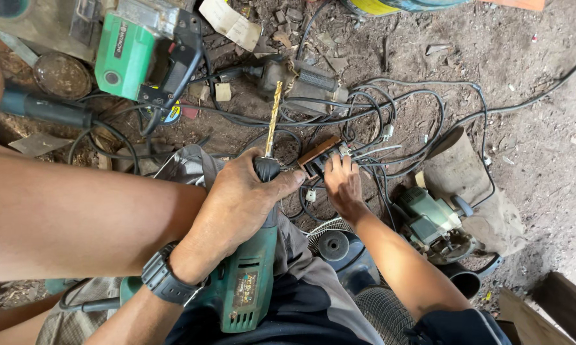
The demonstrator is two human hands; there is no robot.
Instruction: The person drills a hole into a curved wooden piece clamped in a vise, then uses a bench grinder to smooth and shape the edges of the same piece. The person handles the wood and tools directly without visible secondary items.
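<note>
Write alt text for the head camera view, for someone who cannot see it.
Seen from above, a person's left hand grips a green electric drill with a long gold bit, while the right hand touches a small power strip on the dirt floor. Tangled black cables and other power tools lie around.

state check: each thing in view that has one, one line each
left hand: gripping the drill's front end
right hand: fingers on the socket block
drill: held, gold bit fitted, pointing away
socket block: on the dirt, cables around it
green saw: lying idle, untouched
router: lying on its side, untouched
</note>
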